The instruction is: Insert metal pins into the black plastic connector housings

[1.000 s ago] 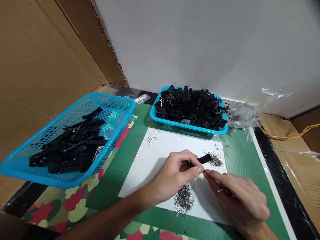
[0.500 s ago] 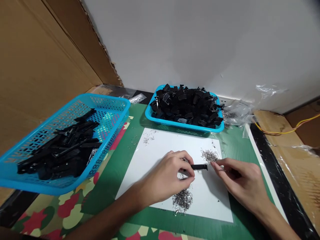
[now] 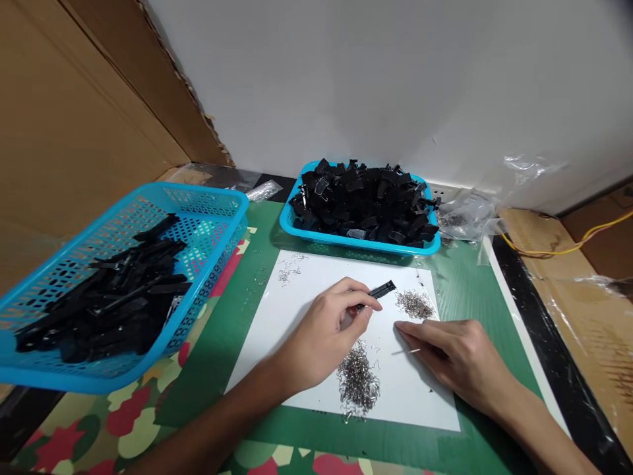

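Observation:
Between the thumb and fingers of my left hand (image 3: 332,330) is a slim black plastic part (image 3: 382,289), its far end tilted up to the right over a white sheet (image 3: 262,330). My right hand (image 3: 459,356) is closed, index finger pointing left, with a thin metal rod (image 3: 414,351) sticking out beneath the fingers; the rest of it is hidden. Just above that hand lies a small heap of fine bent metal pieces (image 3: 414,304). A larger pile of similar pieces (image 3: 358,382) sits below my left hand.
Black parts fill a blue basket (image 3: 360,243) against the wall. Another blue basket (image 3: 208,293) at left holds longer black pieces. A few wire bits (image 3: 285,272) lie at the sheet's upper left. Plastic bags (image 3: 467,214) and a yellow cable (image 3: 554,252) are at right.
My left hand has shifted slightly up and left, and the black part now tilts upward. My right hand has moved left and down from the small heap, and the thin rod now shows.

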A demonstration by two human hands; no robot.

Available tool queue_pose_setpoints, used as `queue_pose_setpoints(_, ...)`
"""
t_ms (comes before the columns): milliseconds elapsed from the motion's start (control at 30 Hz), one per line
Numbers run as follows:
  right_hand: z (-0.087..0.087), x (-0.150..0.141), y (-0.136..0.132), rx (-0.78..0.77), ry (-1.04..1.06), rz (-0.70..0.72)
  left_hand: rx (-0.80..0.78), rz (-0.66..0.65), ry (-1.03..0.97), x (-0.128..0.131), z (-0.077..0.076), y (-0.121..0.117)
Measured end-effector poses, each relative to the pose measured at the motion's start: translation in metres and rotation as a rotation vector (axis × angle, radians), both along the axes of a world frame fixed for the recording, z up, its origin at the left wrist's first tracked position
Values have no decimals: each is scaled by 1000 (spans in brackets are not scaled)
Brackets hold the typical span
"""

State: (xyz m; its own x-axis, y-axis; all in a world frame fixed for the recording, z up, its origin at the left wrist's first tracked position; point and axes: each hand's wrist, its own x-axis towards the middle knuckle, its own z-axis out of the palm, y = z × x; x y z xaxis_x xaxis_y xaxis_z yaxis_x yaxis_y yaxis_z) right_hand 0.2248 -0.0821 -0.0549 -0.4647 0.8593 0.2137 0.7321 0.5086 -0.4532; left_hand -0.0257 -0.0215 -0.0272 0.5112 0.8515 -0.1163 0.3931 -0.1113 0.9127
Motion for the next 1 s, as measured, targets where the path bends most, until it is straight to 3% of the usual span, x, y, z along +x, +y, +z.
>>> queue_pose_setpoints(100, 1, 4, -3, 32, -41, 95, -10, 9, 2, 0, -2, 1)
queue_pose_setpoints(300, 4, 6, -5, 138, -67, 25, -13, 1, 0, -1, -4, 0)
queue_pose_setpoints(467, 6, 6, -7, 120, -96, 168, 10, -9, -9, -1, -5, 0)
queue_pose_setpoints(567, 7, 6, -8, 43, -51, 166, 32, -18, 3, 1, -6, 0)
queue_pose_setpoints(767, 9, -4, -9, -229, 210, -132, 17, -25, 15, 3, -7, 0)
queue_pose_setpoints(1000, 9, -13, -6, -360, 207, -289, 37, -22, 35, 3, -5, -3)
